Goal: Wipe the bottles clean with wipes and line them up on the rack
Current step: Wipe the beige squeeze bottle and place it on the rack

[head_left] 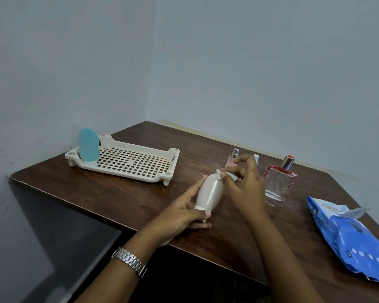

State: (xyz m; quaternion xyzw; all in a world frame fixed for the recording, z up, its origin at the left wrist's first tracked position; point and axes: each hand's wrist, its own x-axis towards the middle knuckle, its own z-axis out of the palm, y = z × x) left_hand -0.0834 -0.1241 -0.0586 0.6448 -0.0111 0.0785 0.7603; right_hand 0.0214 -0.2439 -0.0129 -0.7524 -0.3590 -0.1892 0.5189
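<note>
A beige bottle (210, 193) lies tilted above the table, cap end toward me. My left hand (182, 213) grips it at the cap end. My right hand (245, 184) pinches a small white wipe (228, 174) against the bottle's far end. A cream perforated rack (127, 162) stands at the back left, with a blue bottle (88, 145) upright in its left corner. A small pink spray bottle (232, 159), a clear square perfume bottle with red trim (279, 182) and a small white bottle (256, 159), partly hidden by my fingers, stand behind my right hand.
A blue pack of wipes (350, 239) lies open at the right edge of the brown wooden table (118, 197). Walls close off the back and left sides. The table's front edge runs diagonally under my forearms. A metal watch (129, 260) sits on my left wrist.
</note>
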